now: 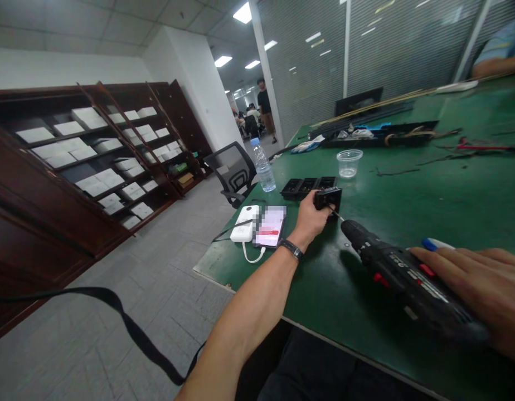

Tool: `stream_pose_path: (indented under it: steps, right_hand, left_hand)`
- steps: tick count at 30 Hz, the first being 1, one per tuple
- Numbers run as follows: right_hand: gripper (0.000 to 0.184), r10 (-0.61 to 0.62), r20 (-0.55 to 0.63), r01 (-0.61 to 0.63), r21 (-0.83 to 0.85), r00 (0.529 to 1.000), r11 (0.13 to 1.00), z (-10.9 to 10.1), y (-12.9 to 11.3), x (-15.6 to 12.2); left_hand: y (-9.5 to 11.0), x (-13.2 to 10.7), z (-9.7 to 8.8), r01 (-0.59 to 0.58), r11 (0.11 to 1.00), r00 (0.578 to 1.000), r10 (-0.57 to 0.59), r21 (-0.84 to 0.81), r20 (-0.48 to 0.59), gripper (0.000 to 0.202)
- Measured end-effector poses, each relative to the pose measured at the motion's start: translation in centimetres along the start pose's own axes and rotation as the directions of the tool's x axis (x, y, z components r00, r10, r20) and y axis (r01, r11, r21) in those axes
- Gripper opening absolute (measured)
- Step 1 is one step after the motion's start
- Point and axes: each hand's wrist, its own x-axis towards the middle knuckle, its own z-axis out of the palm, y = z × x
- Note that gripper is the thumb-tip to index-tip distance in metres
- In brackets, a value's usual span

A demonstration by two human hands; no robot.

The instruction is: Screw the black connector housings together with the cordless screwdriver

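Note:
My left hand (312, 216) is closed around a small black plastic part (328, 196), holding it just above the green table. My right hand (470, 278) is at the right with its fingers laid along a black cordless drill (402, 270) with red buttons; part of its grip is hidden behind the tool. The drill points up and left, and its thin bit (336, 214) reaches the black part; whether it touches a screw cannot be made out. Just beyond my left hand sits a black compartment tray (307, 186) with small dark pieces inside.
On the green table (408, 206) stand a clear plastic cup (349, 163) and a water bottle (263, 166). A white power bank (244, 224) is cabled to a phone (271, 225) by the left edge. Farther back lie a black tool tray (378, 135) and gloves (307, 145). Another person's arm (498, 65) rests far right.

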Motion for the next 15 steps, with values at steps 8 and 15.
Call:
stream_pose_path:
  steps: [8,15]
  right_hand:
    - [0.037,-0.104,0.151,0.128,-0.156,0.983,0.979,-4.4,-2.1,2.7]
    - [0.033,-0.112,0.159,0.132,-0.121,0.981,0.984,-4.2,-2.2,3.1]
  left_hand:
    - [0.4,-0.2,-0.2,-0.003,0.999,1.0,0.003,-0.035,0.005,0.034]
    - [0.5,-0.2,-0.2,0.009,0.999,1.0,-0.01,-0.037,-0.006,0.032]
